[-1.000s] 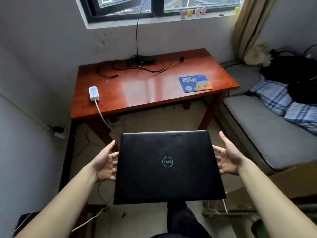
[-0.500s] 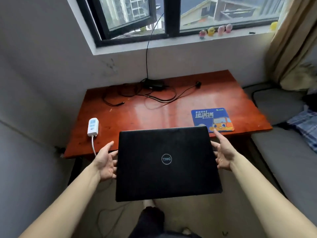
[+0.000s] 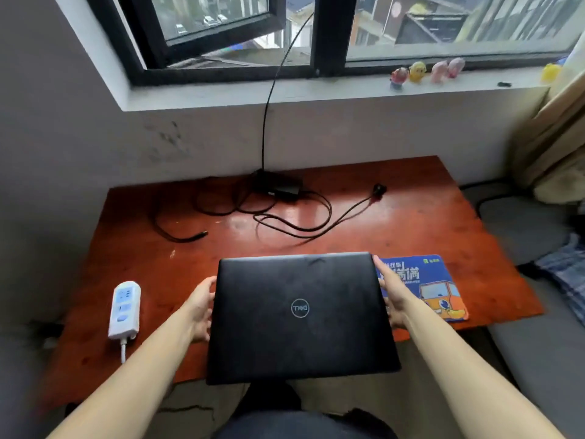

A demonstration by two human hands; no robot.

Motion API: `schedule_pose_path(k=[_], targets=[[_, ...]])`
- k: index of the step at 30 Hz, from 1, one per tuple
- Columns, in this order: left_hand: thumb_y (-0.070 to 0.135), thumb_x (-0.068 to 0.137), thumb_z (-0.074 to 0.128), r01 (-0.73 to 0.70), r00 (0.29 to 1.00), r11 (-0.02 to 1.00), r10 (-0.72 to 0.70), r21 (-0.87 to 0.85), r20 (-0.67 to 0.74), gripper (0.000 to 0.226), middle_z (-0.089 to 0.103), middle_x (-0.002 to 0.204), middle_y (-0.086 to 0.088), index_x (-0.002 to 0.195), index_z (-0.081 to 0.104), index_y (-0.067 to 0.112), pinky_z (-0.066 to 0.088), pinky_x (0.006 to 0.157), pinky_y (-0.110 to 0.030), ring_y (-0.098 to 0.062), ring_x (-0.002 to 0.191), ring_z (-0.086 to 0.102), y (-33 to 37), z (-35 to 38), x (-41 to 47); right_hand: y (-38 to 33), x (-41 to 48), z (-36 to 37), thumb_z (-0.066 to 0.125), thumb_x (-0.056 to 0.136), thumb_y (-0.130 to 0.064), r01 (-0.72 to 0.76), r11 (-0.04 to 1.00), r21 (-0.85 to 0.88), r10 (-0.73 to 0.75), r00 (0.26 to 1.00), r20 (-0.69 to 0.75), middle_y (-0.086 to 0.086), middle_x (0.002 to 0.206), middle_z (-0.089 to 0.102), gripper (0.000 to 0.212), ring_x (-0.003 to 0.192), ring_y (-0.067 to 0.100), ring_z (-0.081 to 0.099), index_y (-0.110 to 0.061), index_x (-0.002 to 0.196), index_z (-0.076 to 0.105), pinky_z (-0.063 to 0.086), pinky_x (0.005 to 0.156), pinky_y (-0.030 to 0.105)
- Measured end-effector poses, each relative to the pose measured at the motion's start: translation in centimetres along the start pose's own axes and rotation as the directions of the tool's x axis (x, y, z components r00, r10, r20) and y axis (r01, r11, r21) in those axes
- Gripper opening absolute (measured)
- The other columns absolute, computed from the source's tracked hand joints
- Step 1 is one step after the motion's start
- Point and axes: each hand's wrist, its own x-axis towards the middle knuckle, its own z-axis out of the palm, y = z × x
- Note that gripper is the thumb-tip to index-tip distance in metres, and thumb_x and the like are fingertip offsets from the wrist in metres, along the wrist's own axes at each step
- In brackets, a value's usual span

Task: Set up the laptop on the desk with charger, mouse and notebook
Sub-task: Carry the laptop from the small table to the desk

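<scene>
I hold a closed black laptop (image 3: 300, 315) flat between both hands, over the near edge of the reddish wooden desk (image 3: 316, 242). My left hand (image 3: 199, 307) grips its left side and my right hand (image 3: 391, 296) grips its right side. A black charger brick (image 3: 278, 186) with looped black cables lies at the back of the desk. A blue mouse pad (image 3: 424, 286) with an orange cartoon car lies at the right, partly behind my right hand. No mouse or notebook is in view.
A white power strip (image 3: 124, 308) lies at the desk's left front with its cord hanging off the edge. Small toy figures (image 3: 424, 71) stand on the window sill. A grey sofa (image 3: 538, 359) with a plaid cloth is at the right.
I have come closer to the desk, and the laptop, still held in both hands, has moved forward from over the floor to over the desk's near edge.
</scene>
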Motion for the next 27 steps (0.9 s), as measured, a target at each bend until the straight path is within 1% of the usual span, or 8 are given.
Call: schedule_pose_path(k=[4,7,10,13,16,18,22,27], targets=[[0.066,0.056,0.055,0.051,0.999,0.998,-0.05,0.042,-0.011,0.044,0.045,0.077,-0.002,0.074,0.051,0.026,0.031,0.058,-0.029,-0.022,0.063,0.039,3.3,0.2,2.4,-2.1,3.1,1.3,0.052,0.078,-0.084,-0.083,0.997,0.007,0.083,0.996,-0.024,0.012,0.079,0.078,0.07,0.074,0.031,0.074,-0.021,0.089,0.078,0.056,0.054,0.03],[0.064,0.072,0.047,0.074,0.995,0.996,-0.071,0.045,-0.066,0.038,0.046,0.077,-0.004,0.07,0.046,0.025,0.032,0.062,-0.031,-0.024,0.067,0.041,4.8,0.6,4.2,-3.3,5.4,1.4,0.052,0.077,-0.085,-0.121,0.992,0.036,0.12,0.993,0.005,0.009,0.074,0.077,0.071,0.06,0.026,0.075,-0.022,0.067,0.082,0.056,0.045,0.031],[0.062,0.078,0.045,0.137,0.988,0.99,-0.135,0.025,-0.078,0.041,0.052,0.076,-0.006,0.069,0.049,0.022,0.035,0.063,-0.031,-0.025,0.067,0.047,5.5,1.4,5.8,-4.6,7.9,1.4,0.053,0.076,-0.086,-0.127,0.992,-0.005,0.127,0.992,0.015,0.009,0.095,0.079,0.073,0.074,0.026,0.077,-0.021,0.084,0.084,0.056,0.06,0.028],[0.06,0.084,0.044,0.155,0.98,0.988,-0.156,-0.016,-0.125,0.045,0.063,0.081,-0.008,0.075,0.058,0.019,0.041,0.064,-0.031,-0.029,0.074,0.056,5.6,2.2,6.4,-5.8,9.9,1.4,0.054,0.069,-0.09,-0.143,0.987,-0.077,0.143,0.99,-0.008,0.007,0.097,0.079,0.077,0.087,0.029,0.076,-0.023,0.092,0.082,0.055,0.07,0.033],[0.055,0.086,0.045,0.098,0.983,0.993,-0.106,-0.061,-0.149,0.038,0.061,0.055,-0.004,0.071,0.055,0.021,0.047,0.046,-0.026,-0.024,0.051,0.056,6.3,3.1,6.6,-7.0,10.9,1.2,0.055,0.058,-0.096,-0.19,0.974,-0.125,0.187,0.982,-0.036,0.003,0.073,0.078,0.079,0.073,0.028,0.074,-0.024,0.079,0.077,0.056,0.056,0.031],[0.052,0.087,0.044,0.064,0.982,0.993,-0.08,-0.097,-0.169,0.037,0.054,0.041,0.0,0.07,0.053,0.021,0.044,0.034,-0.022,-0.018,0.031,0.051,7.0,3.5,6.5,-7.1,11.5,1.0,0.054,0.057,-0.097,-0.21,0.967,-0.141,0.207,0.978,-0.034,0.003,0.069,0.077,0.084,0.08,0.028,0.072,-0.022,0.088,0.072,0.055,0.06,0.031],[0.052,0.09,0.041,0.047,0.969,0.992,-0.072,-0.114,-0.235,0.042,0.06,0.042,0.001,0.072,0.059,0.02,0.046,0.038,-0.02,-0.015,0.029,0.056,8.1,3.7,6.9,-7.7,12.4,1.8,0.058,0.054,-0.096,-0.163,0.976,-0.147,0.166,0.986,0.005,0.006,0.125,0.071,0.106,0.118,0.029,0.062,-0.022,0.131,0.065,0.046,0.107,0.045],[0.058,0.089,0.042,0.044,0.968,0.992,-0.071,-0.116,-0.243,0.047,0.064,0.046,0.002,0.071,0.063,0.021,0.044,0.052,-0.029,-0.022,0.061,0.06,7.9,4.3,7.2,-10.1,13.1,2.3,0.056,0.062,-0.089,-0.021,0.973,-0.23,0.009,0.999,-0.05,0.004,0.148,0.054,0.109,0.135,0.029,0.049,-0.018,0.144,0.053,0.035,0.117,0.047]])
